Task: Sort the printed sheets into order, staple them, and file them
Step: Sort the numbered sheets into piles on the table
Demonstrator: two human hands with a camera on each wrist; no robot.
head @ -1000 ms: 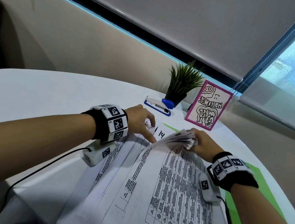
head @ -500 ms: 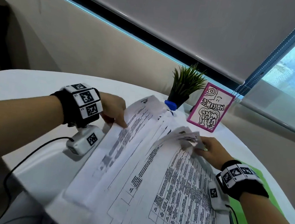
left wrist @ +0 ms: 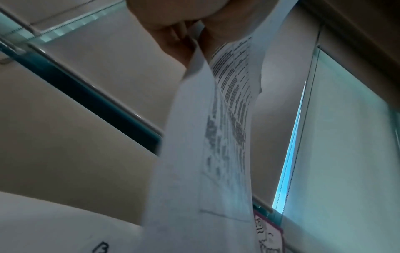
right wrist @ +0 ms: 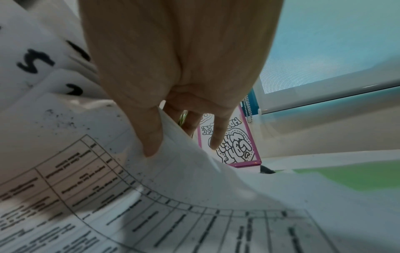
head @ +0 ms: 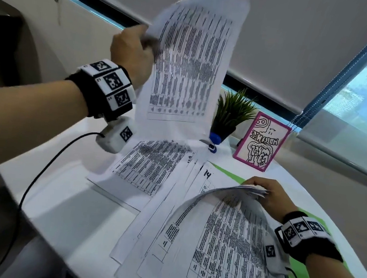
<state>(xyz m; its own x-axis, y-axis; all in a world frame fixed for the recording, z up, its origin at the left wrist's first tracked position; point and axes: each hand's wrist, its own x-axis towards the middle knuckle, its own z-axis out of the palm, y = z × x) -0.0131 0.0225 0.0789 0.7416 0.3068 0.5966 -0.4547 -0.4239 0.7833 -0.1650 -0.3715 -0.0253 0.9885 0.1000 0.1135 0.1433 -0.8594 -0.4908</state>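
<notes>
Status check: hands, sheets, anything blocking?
Left hand pinches one raised printed sheet. Right hand grips curled corners of the fanned stack. Blue stapler unobstructed.

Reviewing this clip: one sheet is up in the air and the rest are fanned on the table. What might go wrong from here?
1. The left hand pinches the lifted sheet at one edge only; it hangs loose and may crease or slip.
2. The right hand bends up the corners of the stack; the fanned sheets beside it could shift and lose order.
3. The sheet hangs close over the stapler and may snag.
</notes>
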